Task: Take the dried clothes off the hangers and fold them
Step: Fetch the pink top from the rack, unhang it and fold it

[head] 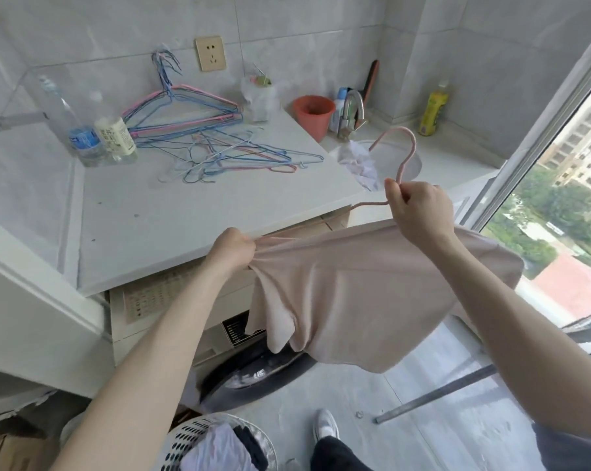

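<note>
Pale-pink cloth is the thing in hand. At the centre of the frame the left hand [233, 248] is fisted round a bunched edge of the garment [372, 290] and holds it taut just in front of the counter [185, 212] edge. From there the garment stretches rightward and slightly upward to the other hand. Its long axis runs hand to hand, while the rest hangs in loose, soft, matte folds below both wrists. Right of centre the right hand [419, 212] pinches the neck of the pink hanger [406, 164], hook pointing up-frame. One hanger arm shows bare between the hands; the other is hidden by cloth and hand. I judge the hanger must slide out up and rightward — away from the left hand.
</note>
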